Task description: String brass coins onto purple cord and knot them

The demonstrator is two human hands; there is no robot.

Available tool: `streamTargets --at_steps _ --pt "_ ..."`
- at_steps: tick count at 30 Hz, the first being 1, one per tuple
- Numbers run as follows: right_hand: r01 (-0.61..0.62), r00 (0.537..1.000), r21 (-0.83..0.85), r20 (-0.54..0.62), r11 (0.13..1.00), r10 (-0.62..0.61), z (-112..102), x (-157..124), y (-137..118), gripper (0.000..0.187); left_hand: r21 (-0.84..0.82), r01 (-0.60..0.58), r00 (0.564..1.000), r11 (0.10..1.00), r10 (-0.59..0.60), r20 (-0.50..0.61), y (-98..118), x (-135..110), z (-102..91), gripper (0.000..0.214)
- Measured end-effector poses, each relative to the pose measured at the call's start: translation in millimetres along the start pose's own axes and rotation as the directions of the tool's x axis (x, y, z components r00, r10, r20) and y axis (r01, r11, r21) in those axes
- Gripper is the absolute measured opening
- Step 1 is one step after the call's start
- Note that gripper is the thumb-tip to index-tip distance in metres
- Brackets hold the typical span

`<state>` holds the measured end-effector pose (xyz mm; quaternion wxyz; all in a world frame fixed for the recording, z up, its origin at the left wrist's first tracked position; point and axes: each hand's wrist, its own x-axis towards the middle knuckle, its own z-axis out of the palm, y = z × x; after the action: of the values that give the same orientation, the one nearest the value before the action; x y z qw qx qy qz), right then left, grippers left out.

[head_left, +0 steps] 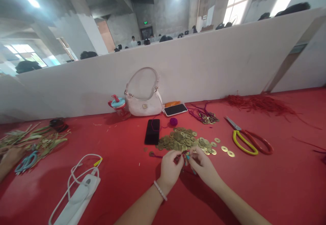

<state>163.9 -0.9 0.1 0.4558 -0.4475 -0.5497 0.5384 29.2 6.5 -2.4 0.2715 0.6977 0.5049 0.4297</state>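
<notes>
In the fingers (175,153) of the left hand (169,171) and the right hand (204,168), a small multicoloured corded piece (186,157) is pinched at the near edge of a heap of holed, brass-coloured coins (178,138), its exact form being largely hidden. The heap is flanked at left by a black phone (152,135) and at right by scissors (245,131) with yellow and red handles, a ball of purple thread (173,122) being placed just beyond. Farther back on the red worktop (122,170), a pale handbag (145,107) is stood before the white partition (203,69).
</notes>
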Motion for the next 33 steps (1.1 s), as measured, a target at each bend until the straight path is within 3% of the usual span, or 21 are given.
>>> streamTargets --at_steps 9,18,29,33 --pt "-0.004 1.0 0.02 -0.007 1.0 0.004 0 1 -2 0.018 0.046 -0.019 0.998 0.999 0.016 0.06 3 -2 -1.5 0.016" --pt "-0.06 0.998 -0.006 -0.002 0.998 0.06 -6 7 -1 0.026 0.048 -0.048 0.998 0.998 0.046 0.045 2 -1 -2.3 0.017" --pt "0.014 1.0 -0.119 0.002 0.993 -0.014 -12 8 5 0.016 0.058 -0.093 0.993 0.994 0.088 0.085 1 0 -2.3 0.015" --pt "0.006 1.0 -0.136 0.011 0.991 -0.005 -13 7 6 0.015 0.036 -0.069 0.996 0.997 0.067 0.052 -2 -1 -2.0 0.02"
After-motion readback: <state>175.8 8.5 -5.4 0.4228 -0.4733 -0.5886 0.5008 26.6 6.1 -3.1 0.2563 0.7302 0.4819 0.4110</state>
